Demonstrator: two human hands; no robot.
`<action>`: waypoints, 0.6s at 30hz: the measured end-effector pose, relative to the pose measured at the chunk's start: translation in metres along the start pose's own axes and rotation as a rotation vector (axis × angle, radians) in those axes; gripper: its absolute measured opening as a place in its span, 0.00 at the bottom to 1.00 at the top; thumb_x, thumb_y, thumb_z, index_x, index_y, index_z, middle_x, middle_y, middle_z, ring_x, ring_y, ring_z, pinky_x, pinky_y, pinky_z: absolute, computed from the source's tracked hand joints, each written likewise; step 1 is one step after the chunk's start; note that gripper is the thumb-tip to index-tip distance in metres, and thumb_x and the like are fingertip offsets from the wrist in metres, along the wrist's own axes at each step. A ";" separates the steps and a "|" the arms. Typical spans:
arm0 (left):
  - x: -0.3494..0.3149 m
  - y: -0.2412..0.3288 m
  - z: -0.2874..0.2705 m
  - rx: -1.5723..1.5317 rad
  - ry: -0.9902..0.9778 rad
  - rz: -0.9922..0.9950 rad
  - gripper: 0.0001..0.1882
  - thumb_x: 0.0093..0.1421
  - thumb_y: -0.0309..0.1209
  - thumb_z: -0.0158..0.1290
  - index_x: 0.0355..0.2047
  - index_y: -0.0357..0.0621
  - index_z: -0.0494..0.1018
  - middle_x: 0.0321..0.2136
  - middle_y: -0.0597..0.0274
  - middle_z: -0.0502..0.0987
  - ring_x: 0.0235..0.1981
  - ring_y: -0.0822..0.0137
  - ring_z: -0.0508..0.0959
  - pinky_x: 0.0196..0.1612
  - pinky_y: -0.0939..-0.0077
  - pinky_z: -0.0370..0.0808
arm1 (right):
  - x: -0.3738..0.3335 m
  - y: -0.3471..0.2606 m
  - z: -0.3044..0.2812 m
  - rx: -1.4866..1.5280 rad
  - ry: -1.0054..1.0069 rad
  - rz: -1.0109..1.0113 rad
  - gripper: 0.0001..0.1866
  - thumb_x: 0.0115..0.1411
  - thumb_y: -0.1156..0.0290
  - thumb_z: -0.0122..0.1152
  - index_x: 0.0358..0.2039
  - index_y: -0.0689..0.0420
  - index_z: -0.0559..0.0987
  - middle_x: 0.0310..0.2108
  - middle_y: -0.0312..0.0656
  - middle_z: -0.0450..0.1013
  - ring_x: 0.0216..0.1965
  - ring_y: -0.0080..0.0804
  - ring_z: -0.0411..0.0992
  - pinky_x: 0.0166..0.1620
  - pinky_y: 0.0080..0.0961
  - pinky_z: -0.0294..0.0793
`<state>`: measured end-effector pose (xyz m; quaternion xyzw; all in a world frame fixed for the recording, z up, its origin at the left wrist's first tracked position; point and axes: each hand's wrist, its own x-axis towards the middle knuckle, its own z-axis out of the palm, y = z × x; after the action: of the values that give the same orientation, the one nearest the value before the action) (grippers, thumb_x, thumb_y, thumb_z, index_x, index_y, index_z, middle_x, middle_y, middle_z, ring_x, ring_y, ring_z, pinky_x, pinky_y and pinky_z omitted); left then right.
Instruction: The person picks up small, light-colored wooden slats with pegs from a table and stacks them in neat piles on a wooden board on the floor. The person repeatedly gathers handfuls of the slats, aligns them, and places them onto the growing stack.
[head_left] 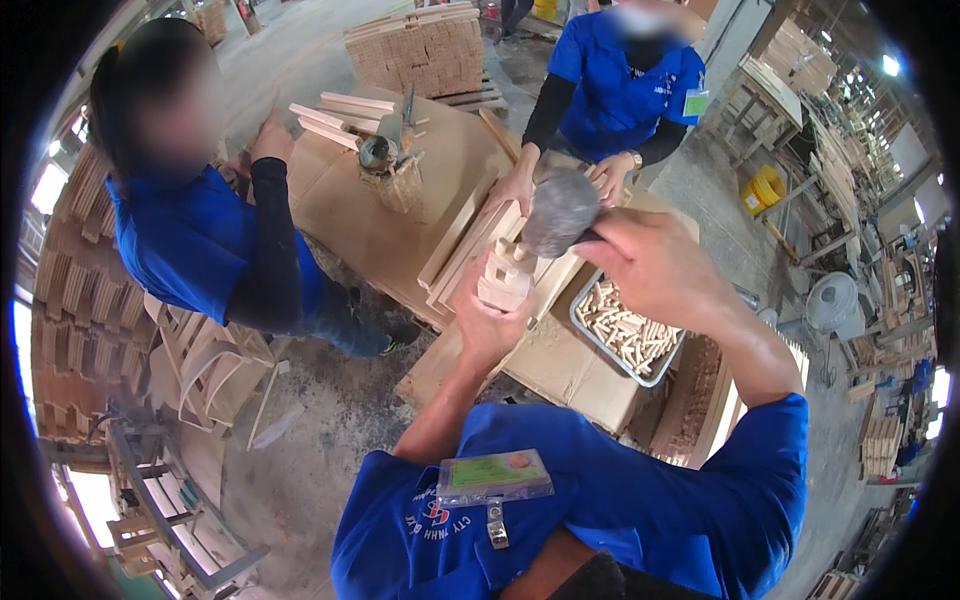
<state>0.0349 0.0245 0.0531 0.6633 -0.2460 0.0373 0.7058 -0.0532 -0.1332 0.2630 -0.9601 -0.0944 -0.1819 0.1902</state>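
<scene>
My left hand [488,325] is closed round the near end of a pale wooden piece [503,287], which points away from me across the table. Small light-coloured bits, perhaps pegs, stand up at its end. My right hand [645,258] grips a mallet with a thick dark grey head [561,212]; most of its handle is hidden by the fingers. The mallet head is over the wood, just beyond my left hand; whether it touches the wood I cannot tell. Beside my right forearm sits a metal tray [607,353] full of short wooden dowels [630,328].
Opposite me, a co-worker's hands [518,185] rest by the long wooden strips [462,240]. Another co-worker [215,240] stands at the left. A glue-stained pot [378,155] and loose strips [345,115] lie on the cardboard-topped table [455,135]. Stacked wood [415,55] stands behind.
</scene>
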 end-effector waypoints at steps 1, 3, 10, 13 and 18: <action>0.001 -0.001 0.000 -0.007 -0.004 0.014 0.32 0.51 0.25 0.69 0.58 0.35 0.74 0.44 0.55 0.80 0.44 0.63 0.82 0.49 0.68 0.78 | 0.000 0.001 -0.016 0.008 0.002 0.004 0.13 0.71 0.63 0.63 0.35 0.59 0.75 0.24 0.54 0.72 0.23 0.53 0.65 0.29 0.39 0.69; 0.001 -0.002 0.001 -0.010 0.021 0.042 0.32 0.50 0.25 0.70 0.57 0.35 0.75 0.45 0.54 0.80 0.45 0.62 0.82 0.50 0.67 0.78 | -0.006 -0.001 -0.038 0.185 0.127 0.166 0.13 0.72 0.63 0.62 0.36 0.60 0.76 0.24 0.54 0.72 0.22 0.49 0.64 0.29 0.36 0.69; -0.002 0.001 -0.002 -0.050 -0.007 -0.025 0.32 0.49 0.23 0.70 0.56 0.36 0.75 0.45 0.53 0.79 0.46 0.62 0.82 0.51 0.68 0.78 | -0.010 0.008 0.008 0.028 0.080 -0.030 0.11 0.73 0.66 0.59 0.36 0.61 0.76 0.27 0.53 0.74 0.26 0.52 0.74 0.31 0.40 0.73; 0.000 0.000 -0.005 -0.049 -0.039 -0.013 0.32 0.49 0.22 0.69 0.56 0.36 0.75 0.45 0.54 0.79 0.47 0.62 0.82 0.52 0.68 0.78 | 0.003 0.011 0.001 0.088 -0.002 0.015 0.10 0.73 0.67 0.59 0.38 0.61 0.76 0.27 0.52 0.74 0.28 0.55 0.75 0.32 0.44 0.73; -0.001 0.001 -0.006 -0.125 -0.071 -0.084 0.31 0.49 0.20 0.68 0.56 0.34 0.75 0.47 0.55 0.79 0.46 0.64 0.81 0.53 0.69 0.78 | 0.011 0.006 -0.026 0.285 0.302 -0.001 0.12 0.75 0.65 0.57 0.38 0.61 0.78 0.26 0.42 0.73 0.27 0.34 0.71 0.30 0.31 0.69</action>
<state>0.0357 0.0307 0.0539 0.6287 -0.2446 -0.0315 0.7375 -0.0501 -0.1476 0.2878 -0.8852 -0.0900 -0.3088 0.3361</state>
